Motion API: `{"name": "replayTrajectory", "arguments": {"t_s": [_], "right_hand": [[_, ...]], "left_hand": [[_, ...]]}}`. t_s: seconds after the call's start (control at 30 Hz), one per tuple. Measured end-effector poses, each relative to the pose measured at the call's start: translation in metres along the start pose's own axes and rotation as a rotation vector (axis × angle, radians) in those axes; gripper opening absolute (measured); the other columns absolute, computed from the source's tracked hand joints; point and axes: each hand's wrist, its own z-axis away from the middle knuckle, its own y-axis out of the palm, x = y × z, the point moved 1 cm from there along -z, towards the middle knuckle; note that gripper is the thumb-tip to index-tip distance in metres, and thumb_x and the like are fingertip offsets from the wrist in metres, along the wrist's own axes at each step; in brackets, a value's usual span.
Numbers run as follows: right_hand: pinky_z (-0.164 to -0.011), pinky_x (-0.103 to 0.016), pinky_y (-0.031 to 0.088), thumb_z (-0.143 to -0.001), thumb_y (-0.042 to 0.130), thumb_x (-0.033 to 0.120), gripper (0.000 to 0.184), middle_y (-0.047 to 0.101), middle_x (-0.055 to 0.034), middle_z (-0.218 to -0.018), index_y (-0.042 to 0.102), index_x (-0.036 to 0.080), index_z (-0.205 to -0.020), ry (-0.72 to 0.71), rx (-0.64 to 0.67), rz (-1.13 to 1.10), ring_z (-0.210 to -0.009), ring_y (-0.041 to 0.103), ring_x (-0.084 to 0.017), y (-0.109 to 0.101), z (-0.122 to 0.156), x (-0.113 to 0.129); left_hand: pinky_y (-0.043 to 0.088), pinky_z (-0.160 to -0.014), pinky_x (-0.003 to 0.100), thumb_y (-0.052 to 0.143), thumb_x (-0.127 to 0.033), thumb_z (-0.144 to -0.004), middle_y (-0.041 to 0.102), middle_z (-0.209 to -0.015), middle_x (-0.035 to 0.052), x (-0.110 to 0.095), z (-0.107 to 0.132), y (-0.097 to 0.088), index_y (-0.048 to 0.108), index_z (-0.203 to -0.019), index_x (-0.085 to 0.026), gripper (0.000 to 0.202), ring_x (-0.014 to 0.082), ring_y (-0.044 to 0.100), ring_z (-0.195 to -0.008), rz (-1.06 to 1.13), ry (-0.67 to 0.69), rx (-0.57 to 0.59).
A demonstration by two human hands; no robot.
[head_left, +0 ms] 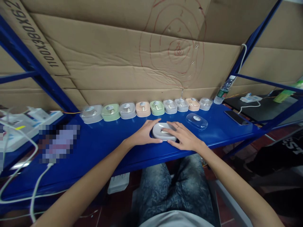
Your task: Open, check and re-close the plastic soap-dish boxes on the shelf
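A rounded grey plastic box (157,128) with a slot-like opening on top rests on the blue table in front of me. My left hand (144,132) holds its left side, thumb at the front and fingers at the back. From the right, my right hand (183,135) grips the same box, with a finger reaching over its top near the opening. To the right of my hands lies a loose clear lid (197,121) with a round sticker. Part of the box's right side is hidden by my right fingers.
Along the back of the blue table (99,142) stands a row of several lidded grey, green (111,112) and peach boxes. A water bottle (223,91) and a dark phone (236,117) are at the right. White cables (35,183) and a blurred-out device (60,143) occupy the left.
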Motion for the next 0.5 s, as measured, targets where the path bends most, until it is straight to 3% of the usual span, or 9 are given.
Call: {"name": "replayTrajectory", "arguments": {"t_s": [0.13,0.27,0.37,0.5], "right_hand": [[-0.127,-0.062,0.036,-0.102,0.062,0.052,0.076,0.040,-0.0101,-0.170,0.032,0.032,-0.169,0.048,-0.103,-0.101,-0.157,0.036,-0.035,-0.005,0.007,-0.013],[-0.128,-0.064,0.032,-0.104,0.056,0.055,0.072,0.036,-0.0120,-0.172,0.034,0.030,-0.168,0.315,-0.270,0.097,-0.159,0.033,-0.038,-0.023,0.032,-0.055],[-0.125,-0.069,0.033,-0.101,0.059,0.060,0.074,0.037,-0.0188,-0.170,0.044,0.022,-0.163,0.496,-0.229,0.257,-0.158,0.032,-0.046,-0.030,0.058,-0.092],[-0.121,-0.065,0.041,-0.103,0.054,0.061,0.068,0.052,-0.0217,-0.158,0.053,0.020,-0.157,0.538,-0.113,0.173,-0.151,0.045,-0.044,-0.028,0.082,-0.119]], "left_hand": [[0.034,-0.126,0.054,0.088,-0.058,-0.078,0.048,-0.161,0.0129,0.001,-0.001,0.001,0.040,-0.163,-0.026,0.103,0.0369,0.042,-0.149,-0.007,0.003,-0.014],[0.033,-0.127,0.054,0.089,-0.059,-0.076,0.047,-0.163,0.0146,-0.002,-0.002,0.001,0.037,-0.165,-0.024,0.109,0.0378,0.040,-0.151,-0.024,-0.043,-0.001],[0.034,-0.125,0.055,0.088,-0.058,-0.076,0.046,-0.163,0.0141,-0.006,-0.001,0.001,0.034,-0.167,-0.026,0.111,0.0394,0.041,-0.150,-0.023,-0.062,-0.001],[0.034,-0.125,0.055,0.088,-0.058,-0.076,0.046,-0.163,0.0146,-0.010,0.000,-0.001,0.033,-0.168,-0.026,0.112,0.0403,0.041,-0.151,-0.013,-0.072,0.000]]}}
